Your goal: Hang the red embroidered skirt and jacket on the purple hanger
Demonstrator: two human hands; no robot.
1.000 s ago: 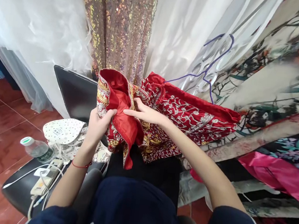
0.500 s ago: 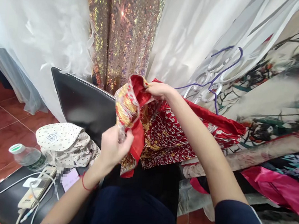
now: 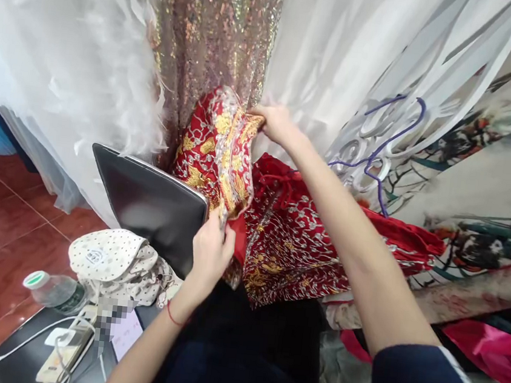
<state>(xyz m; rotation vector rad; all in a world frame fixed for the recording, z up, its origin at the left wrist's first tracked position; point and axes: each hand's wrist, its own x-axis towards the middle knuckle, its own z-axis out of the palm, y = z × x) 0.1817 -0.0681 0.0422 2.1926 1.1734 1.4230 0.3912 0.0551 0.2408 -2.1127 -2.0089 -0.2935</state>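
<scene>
A red garment [image 3: 200, 149] with gold and silver embroidery is stretched between my two hands. My left hand [image 3: 212, 245] pinches the lower end of its stiff silver-and-gold edge. At the upper end of that edge, my right hand [image 3: 274, 120] grips the cloth with its fingers closed. The garment's upper part drapes over the black chair back to the left. A red embroidered skirt-like piece [image 3: 296, 238] lies to the right, under my right forearm; whether it joins the held garment I cannot tell. Near it stands a purple wire hanger [image 3: 373, 155].
On a black seat at lower left are a plastic bottle [image 3: 55, 291], a spotted cloth hat [image 3: 106, 258], a power strip [image 3: 68, 348] with cables and a phone [image 3: 125, 333]. The black chair back [image 3: 149, 201] rises behind. Sequined fabric [image 3: 218, 29] and white feathered cloth [image 3: 97, 47] hang ahead.
My right hand has moved up, turning the garment so its embroidered outer face shows instead of the red lining. My left hand keeps its pinch, slightly higher and farther right.
</scene>
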